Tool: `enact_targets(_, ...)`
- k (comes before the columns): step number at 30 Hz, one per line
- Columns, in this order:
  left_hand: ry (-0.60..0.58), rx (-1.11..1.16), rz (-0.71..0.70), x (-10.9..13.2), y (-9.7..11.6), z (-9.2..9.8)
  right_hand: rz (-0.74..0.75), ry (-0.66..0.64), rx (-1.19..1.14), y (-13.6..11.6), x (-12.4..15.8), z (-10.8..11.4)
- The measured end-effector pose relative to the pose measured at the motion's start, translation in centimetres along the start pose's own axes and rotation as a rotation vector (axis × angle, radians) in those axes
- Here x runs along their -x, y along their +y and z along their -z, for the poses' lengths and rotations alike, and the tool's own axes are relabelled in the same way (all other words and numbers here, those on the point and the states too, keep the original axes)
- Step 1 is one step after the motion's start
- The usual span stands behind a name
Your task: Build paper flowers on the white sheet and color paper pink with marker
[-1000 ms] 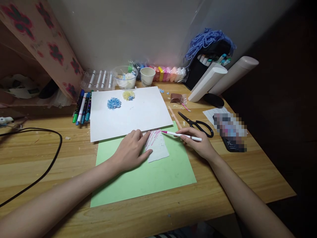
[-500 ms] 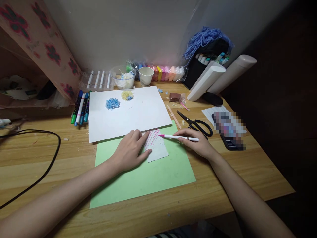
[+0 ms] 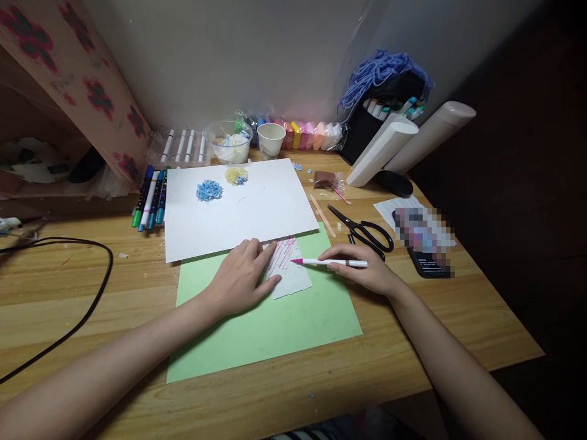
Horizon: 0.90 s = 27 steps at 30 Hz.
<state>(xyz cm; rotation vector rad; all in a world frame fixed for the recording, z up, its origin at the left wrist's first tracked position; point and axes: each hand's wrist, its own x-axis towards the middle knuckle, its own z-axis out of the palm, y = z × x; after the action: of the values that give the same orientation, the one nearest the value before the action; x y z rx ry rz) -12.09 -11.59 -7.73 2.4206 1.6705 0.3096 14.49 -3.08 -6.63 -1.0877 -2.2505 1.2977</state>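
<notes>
A pink-tipped white marker (image 3: 337, 263) is pinched in my right hand (image 3: 367, 269), its tip at the surface of a small torn piece of white paper (image 3: 293, 281). Pink slanted strokes cover the upper left of that piece. My left hand (image 3: 243, 272) lies flat over the paper's left edge, thumb and fingers stretched out. Under both is a sheet of green paper (image 3: 257, 339). A larger white sheet (image 3: 252, 217) overlaps the green one at the top and bears a blue clump of shreds (image 3: 209, 190) and a yellow clump with some blue (image 3: 236, 176).
Black scissors (image 3: 362, 227) and a wooden stick (image 3: 323, 215) lie right of the sheets, near a phone (image 3: 428, 263). Several markers (image 3: 151, 198) sit at the left. Behind stand a plastic bowl (image 3: 229, 150), a paper cup (image 3: 271, 143) and white bottles (image 3: 383, 153). A black cable (image 3: 107, 269) curves at left.
My right hand has brought the marker tip slightly down and left across the small paper, and the marker lies more level. My left hand stays in place.
</notes>
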Motion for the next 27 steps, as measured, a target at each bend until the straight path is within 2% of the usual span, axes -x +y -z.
enact_targets(5, -0.001, 0.010, -0.004, 0.0, 0.0, 0.0, -0.023, 0.128, -0.018, 0.7, 0.1, 0.6)
enact_targets(7, -0.003, 0.011, -0.002, 0.0, 0.0, 0.0, 0.002, 0.093, -0.019, 0.6, 0.2, 0.6)
enact_targets(11, -0.015, 0.002, 0.008, 0.0, 0.1, 0.1, 0.056, -0.103, -0.043, -0.1, 0.3, 0.0)
enact_targets(13, -0.015, 0.004, 0.009, 0.0, 0.1, 0.1, 0.056, -0.154, -0.048, -0.3, 0.2, -0.1)
enact_targets(16, -0.010, 0.013, 0.001, 0.0, 0.0, 0.1, 0.016, -0.113, -0.032, -0.3, 0.1, 0.1)
enact_targets(23, 0.005, 0.009, -0.008, 0.0, -0.1, 0.0, -0.030, 0.084, -0.020, 0.0, 0.2, 1.2)
enact_targets(25, 0.004, 0.005, -0.007, 0.0, -0.1, 0.1, 0.000, 0.053, -0.031, -0.1, 0.3, 1.1)
enact_targets(27, 0.001, 0.001, -0.006, 0.0, -0.1, 0.1, 0.036, -0.046, -0.047, -0.2, 0.4, 0.9)
